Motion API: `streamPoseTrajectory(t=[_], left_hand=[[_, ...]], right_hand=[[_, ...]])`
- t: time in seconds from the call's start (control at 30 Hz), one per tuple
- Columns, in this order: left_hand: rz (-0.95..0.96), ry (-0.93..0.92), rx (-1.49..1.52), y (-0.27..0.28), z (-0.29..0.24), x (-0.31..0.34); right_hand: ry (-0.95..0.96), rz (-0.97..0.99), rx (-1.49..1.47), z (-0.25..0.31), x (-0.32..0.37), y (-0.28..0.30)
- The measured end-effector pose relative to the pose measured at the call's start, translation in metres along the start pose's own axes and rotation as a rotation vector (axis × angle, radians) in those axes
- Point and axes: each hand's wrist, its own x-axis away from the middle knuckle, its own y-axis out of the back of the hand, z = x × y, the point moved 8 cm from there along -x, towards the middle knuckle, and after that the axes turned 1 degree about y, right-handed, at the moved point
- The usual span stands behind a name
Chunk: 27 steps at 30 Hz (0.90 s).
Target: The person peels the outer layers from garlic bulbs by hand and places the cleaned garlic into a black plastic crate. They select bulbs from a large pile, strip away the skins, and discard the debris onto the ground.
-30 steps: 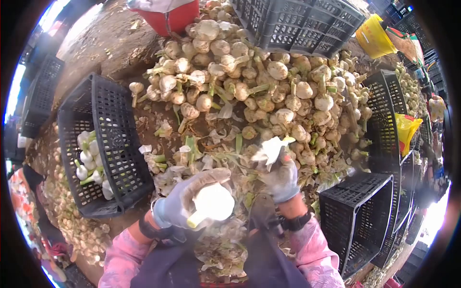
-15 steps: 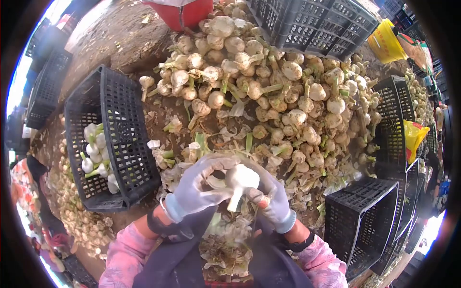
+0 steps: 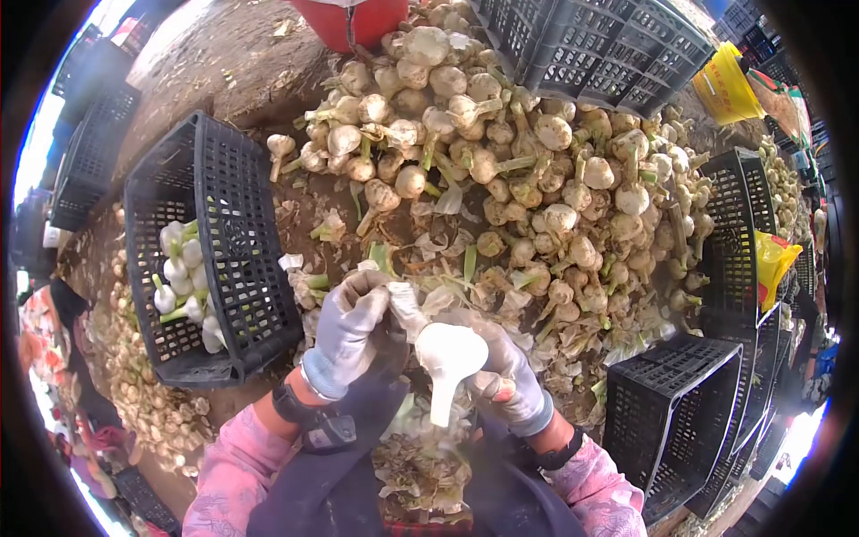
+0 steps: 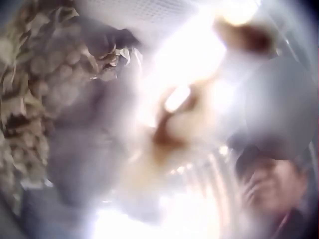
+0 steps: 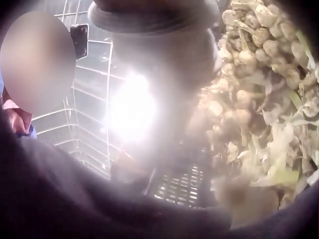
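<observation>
In the head view, a bright white garlic bulb (image 3: 452, 351) with its short stem pointing down is gripped by my gloved right hand (image 3: 512, 380). My gloved left hand (image 3: 347, 336), just left of the bulb, pinches a strip of papery garlic skin (image 3: 407, 306) that reaches to the bulb's upper side. Glare and blur hide the fingers' work in both wrist views. Beyond the hands lies a big heap of unpeeled garlic bulbs (image 3: 555, 219) with stems on. Loose skins and leaf scraps lie under the hands and over my lap.
At the left, a tilted black crate (image 3: 246, 251) holds several clean white garlic bulbs (image 3: 183, 277). Another black crate (image 3: 676, 367) lies on its side at the right. Behind the heap stand a grey crate (image 3: 617, 58), a red bucket (image 3: 353, 22) and a yellow bucket (image 3: 727, 85).
The right hand brought its thing in to the bulb and now holds the bulb, which the left hand held earlier. The left hand has drawn away leftward with a strip of skin.
</observation>
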Motion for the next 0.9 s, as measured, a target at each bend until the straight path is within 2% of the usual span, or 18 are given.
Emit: streamPoseTrajectory(t=[0.03,0.1,0.13,0.17,0.2,0.23,0.27,0.3,0.37,0.4,0.43,0.53,0.63,0.77,0.9], left_hand=[[0.048,-0.013,0.077,-0.004,-0.002,0.000],[0.163,0.051,-0.026,-0.013,-0.005,0.004],[0.221,0.084,-0.078,-0.018,-0.007,0.006],[0.202,0.087,-0.045,-0.018,-0.010,0.006],[0.182,0.089,-0.011,-0.019,-0.014,0.006],[0.161,0.092,0.023,-0.021,-0.018,0.006],[-0.127,-0.101,-0.002,-0.011,-0.033,0.009],[-0.070,-0.214,-0.111,0.002,-0.047,0.001],[-0.067,-0.536,-0.934,-0.015,-0.074,0.014],[0.150,-0.681,-1.043,-0.041,-0.074,0.020],[0.267,-0.740,-1.163,-0.064,-0.066,0.028],[0.267,-0.695,-1.226,-0.066,-0.046,0.036],[0.313,-0.890,-1.295,-0.072,-0.047,0.043],[0.222,-0.825,-1.359,-0.073,-0.047,0.043],[0.131,-0.742,-1.270,-0.057,-0.043,0.034]], right_hand=[[-0.060,0.027,-0.148,-0.003,-0.001,-0.005],[-0.025,0.129,-0.379,-0.009,-0.010,-0.006],[-0.025,0.080,-0.402,-0.014,-0.011,-0.005],[-0.025,0.030,-0.424,-0.014,-0.013,-0.005],[-0.042,-0.047,-0.377,-0.012,-0.012,-0.004],[-0.044,-0.060,-0.207,-0.012,-0.012,0.000],[-0.046,-0.071,-0.039,-0.011,-0.011,0.005],[-0.051,-0.080,0.128,-0.009,-0.011,0.006],[0.009,-0.137,0.390,0.004,-0.008,0.004],[0.057,-0.146,0.543,0.010,-0.008,0.004],[0.103,-0.154,0.697,0.016,-0.008,0.002],[0.208,-0.226,0.749,0.024,-0.005,0.003],[0.284,-0.256,0.845,0.032,0.000,0.001],[0.369,-0.270,0.957,0.037,0.001,-0.007],[0.303,-0.211,0.746,0.024,-0.003,-0.002]])
